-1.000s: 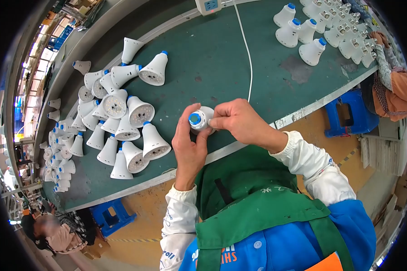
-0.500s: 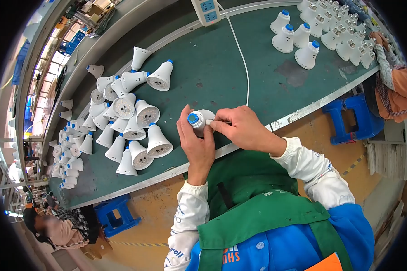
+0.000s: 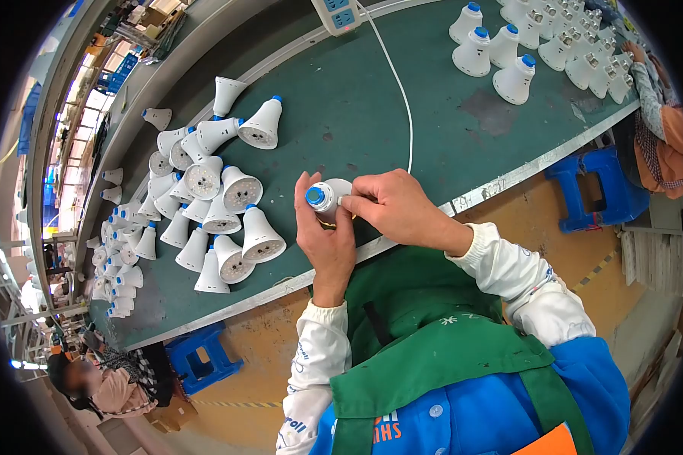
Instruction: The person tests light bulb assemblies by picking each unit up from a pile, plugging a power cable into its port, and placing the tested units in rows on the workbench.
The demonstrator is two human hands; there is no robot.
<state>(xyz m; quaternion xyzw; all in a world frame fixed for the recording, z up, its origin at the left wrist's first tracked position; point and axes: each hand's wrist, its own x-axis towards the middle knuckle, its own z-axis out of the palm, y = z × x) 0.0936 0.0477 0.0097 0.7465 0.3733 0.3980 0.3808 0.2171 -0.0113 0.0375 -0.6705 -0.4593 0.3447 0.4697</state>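
Observation:
Near the front edge of the table, my left hand (image 3: 326, 246) is closed round a white bulb housing (image 3: 341, 186) with a blue cap on its narrow end, which points up toward me. The fingers and thumb wrap its sides. My right hand (image 3: 402, 208) pinches at the housing's right side, thumb and forefinger together. Whatever lies between those fingertips is too small to make out. To the left lies a heap of similar white bulb housings (image 3: 242, 189), several showing dotted round faces with dark holes.
Blue-capped housings (image 3: 514, 80) stand at the far right beside rows of metal-tipped ones (image 3: 558, 49). A white cable (image 3: 393, 64) runs across the green table (image 3: 341, 91) from a power strip (image 3: 337, 14). Blue stools (image 3: 596, 186) and two other people sit along the front edge.
The view has shifted slightly. Both hands and the housing appear a little further left and up, and the pinching right hand keeps its place at the housing's side.

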